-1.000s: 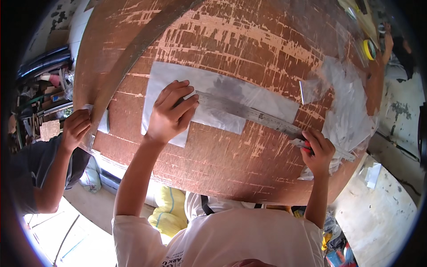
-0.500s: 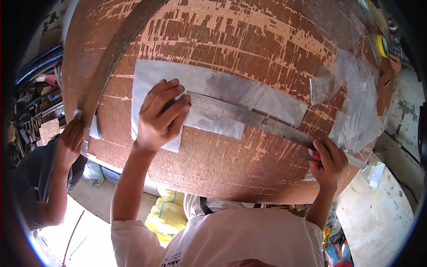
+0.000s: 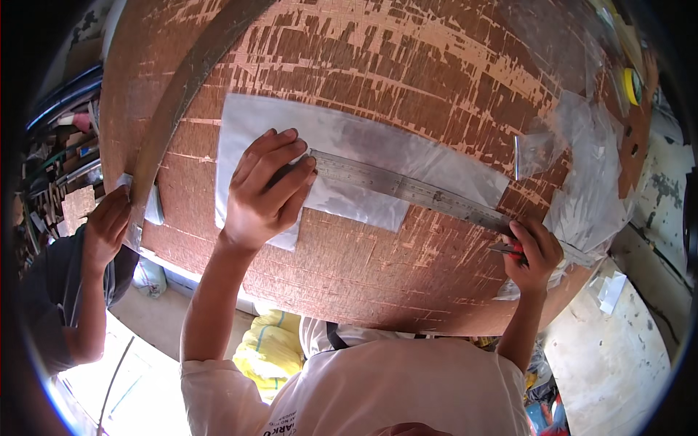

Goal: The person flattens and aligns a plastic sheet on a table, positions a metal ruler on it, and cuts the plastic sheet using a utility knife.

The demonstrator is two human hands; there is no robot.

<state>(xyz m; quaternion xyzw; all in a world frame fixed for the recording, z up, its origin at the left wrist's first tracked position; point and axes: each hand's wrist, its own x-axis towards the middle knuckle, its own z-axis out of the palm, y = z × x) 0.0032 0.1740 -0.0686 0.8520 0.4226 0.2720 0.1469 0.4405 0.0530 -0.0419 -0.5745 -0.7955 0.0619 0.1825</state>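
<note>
A long steel ruler [image 3: 396, 185] lies slantwise across a clear plastic sheet [image 3: 349, 134] on the brown wooden tabletop [image 3: 363, 269]. At the ruler's left end, my left hand [image 3: 265, 190] presses down with bent fingers, its thumb and fingertips close together. Toward the right end, my right hand [image 3: 534, 254] closes around a small red-handled cutter [image 3: 516, 251] with a dark tip, and its fingers also rest on the ruler. The ruler runs on past that hand to loose plastic. The sheet has a cut-out along its near edge.
Crumpled clear plastic [image 3: 589, 167] and a yellow tape roll [image 3: 632, 86] are at the right. A dark curved strip [image 3: 174, 109] crosses the tabletop's left side, where another person's hand [image 3: 109, 225] holds a plastic piece. A yellow sack [image 3: 269, 345] sits below the near edge.
My right hand has shifted slightly left and up, with the cutter still in it. A hand near the tape roll has left the view. The other person's hand at left moved slightly.
</note>
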